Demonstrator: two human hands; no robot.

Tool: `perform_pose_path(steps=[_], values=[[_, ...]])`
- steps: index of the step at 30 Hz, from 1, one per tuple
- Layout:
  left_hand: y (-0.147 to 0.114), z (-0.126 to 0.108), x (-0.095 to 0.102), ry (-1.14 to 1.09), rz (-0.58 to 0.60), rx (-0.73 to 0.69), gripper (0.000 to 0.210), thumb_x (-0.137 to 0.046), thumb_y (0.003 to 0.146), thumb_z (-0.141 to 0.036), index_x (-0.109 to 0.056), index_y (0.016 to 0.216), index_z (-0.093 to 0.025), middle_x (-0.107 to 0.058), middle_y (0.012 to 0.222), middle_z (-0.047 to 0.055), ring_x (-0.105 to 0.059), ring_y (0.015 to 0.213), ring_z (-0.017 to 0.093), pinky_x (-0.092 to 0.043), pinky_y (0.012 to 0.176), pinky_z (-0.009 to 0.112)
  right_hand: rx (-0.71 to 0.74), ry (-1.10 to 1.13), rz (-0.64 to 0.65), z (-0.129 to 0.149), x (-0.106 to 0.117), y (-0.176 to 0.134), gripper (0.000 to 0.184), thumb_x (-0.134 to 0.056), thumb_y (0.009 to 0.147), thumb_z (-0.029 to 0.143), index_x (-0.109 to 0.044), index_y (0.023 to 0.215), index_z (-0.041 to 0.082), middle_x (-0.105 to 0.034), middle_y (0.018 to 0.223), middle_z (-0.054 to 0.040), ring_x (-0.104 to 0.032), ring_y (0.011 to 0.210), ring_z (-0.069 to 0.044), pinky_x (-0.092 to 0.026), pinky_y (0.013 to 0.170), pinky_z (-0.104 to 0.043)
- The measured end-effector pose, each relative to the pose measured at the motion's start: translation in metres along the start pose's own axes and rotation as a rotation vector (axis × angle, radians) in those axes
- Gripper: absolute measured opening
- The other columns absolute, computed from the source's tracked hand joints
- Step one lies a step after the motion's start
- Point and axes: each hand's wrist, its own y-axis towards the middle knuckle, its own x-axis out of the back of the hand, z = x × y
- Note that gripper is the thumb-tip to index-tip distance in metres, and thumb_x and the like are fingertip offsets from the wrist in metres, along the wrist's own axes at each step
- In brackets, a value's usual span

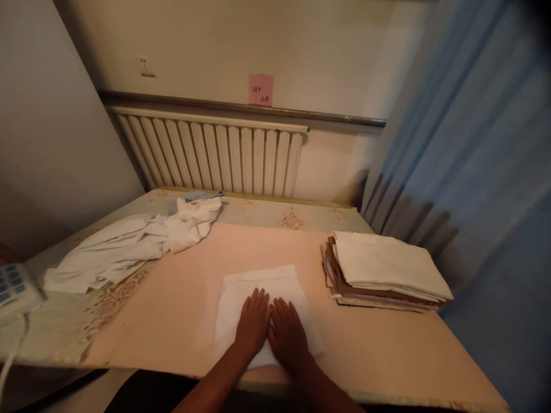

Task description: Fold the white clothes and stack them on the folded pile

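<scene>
A white folded cloth (228,304) lies flat near the front edge of the table, on a pink sheet. My left hand (253,321) rests palm down on it with the fingers stretched forward. Right beside it, my right hand (287,332) also presses flat on the cloth, fingers extended, the two hands nearly touching. Neither hand grips anything. The middle of the cloth is hidden under my hands and wrists.
A stack of folded cloths (387,267), a cream one on top, stands at the right. Crumpled white fabric (138,244) lies at the left, near a white device (17,292) with a cord. A radiator (215,152) is behind the table; a blue curtain (456,143) hangs at the right.
</scene>
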Motion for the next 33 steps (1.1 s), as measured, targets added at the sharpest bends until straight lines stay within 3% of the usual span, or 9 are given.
perform_pose_path(steps=[5,14,23,27,30,33], values=[[-0.011,0.004,0.011,0.092,0.001,-0.03,0.047,-0.036,0.096,-0.034,-0.043,0.139,-0.02,-0.041,0.148,0.007,-0.031,0.139,0.026,-0.032,0.11,0.047,0.028,-0.056,0.007,0.001,0.004,0.0,0.041,-0.044,0.089,0.019,-0.053,0.13,0.015,-0.052,0.137,-0.0102,-0.037,0.135,-0.022,-0.024,0.115,-0.045],[-0.037,0.021,0.03,0.088,0.017,-0.013,0.051,-0.04,0.094,-0.037,-0.038,0.143,-0.023,-0.039,0.149,0.007,-0.029,0.14,0.027,-0.028,0.112,0.05,0.025,-0.091,0.002,-0.003,0.007,-0.007,0.042,-0.047,0.091,0.025,-0.051,0.132,0.018,-0.048,0.142,-0.0104,-0.035,0.136,-0.024,-0.025,0.112,-0.048],[-0.055,0.032,0.04,0.032,0.041,0.095,0.049,-0.039,0.093,-0.034,-0.043,0.14,-0.02,-0.041,0.148,0.008,-0.028,0.14,0.028,-0.028,0.112,0.049,-0.048,-0.184,0.055,-0.045,0.024,-0.036,0.045,-0.045,0.093,0.031,-0.047,0.135,0.015,-0.046,0.143,-0.0125,-0.038,0.134,-0.027,-0.027,0.11,-0.048],[-0.054,0.016,0.045,0.065,0.057,0.197,0.045,-0.04,0.093,-0.029,-0.049,0.135,-0.017,-0.042,0.147,0.011,-0.029,0.14,0.031,-0.027,0.111,0.052,-0.114,-0.213,0.071,-0.048,0.031,-0.042,0.042,-0.046,0.092,0.03,-0.052,0.131,0.014,-0.05,0.139,-0.0143,-0.039,0.134,-0.03,-0.027,0.109,-0.051],[-0.051,-0.009,0.044,0.071,0.026,0.157,0.045,-0.038,0.092,-0.025,-0.049,0.135,-0.016,-0.041,0.147,0.012,-0.028,0.14,0.03,-0.025,0.112,0.052,-0.105,-0.207,0.046,-0.032,0.032,-0.038,0.04,-0.046,0.092,0.028,-0.054,0.128,0.013,-0.051,0.137,-0.0153,-0.038,0.133,-0.031,-0.026,0.109,-0.053],[-0.052,-0.031,0.038,0.056,0.004,0.091,0.046,-0.037,0.092,-0.023,-0.047,0.136,-0.018,-0.042,0.147,0.01,-0.029,0.14,0.027,-0.026,0.112,0.051,-0.006,-0.138,0.011,-0.008,0.028,-0.033,0.038,-0.044,0.092,0.024,-0.054,0.128,0.015,-0.051,0.138,-0.0132,-0.037,0.135,-0.027,-0.024,0.112,-0.051]])
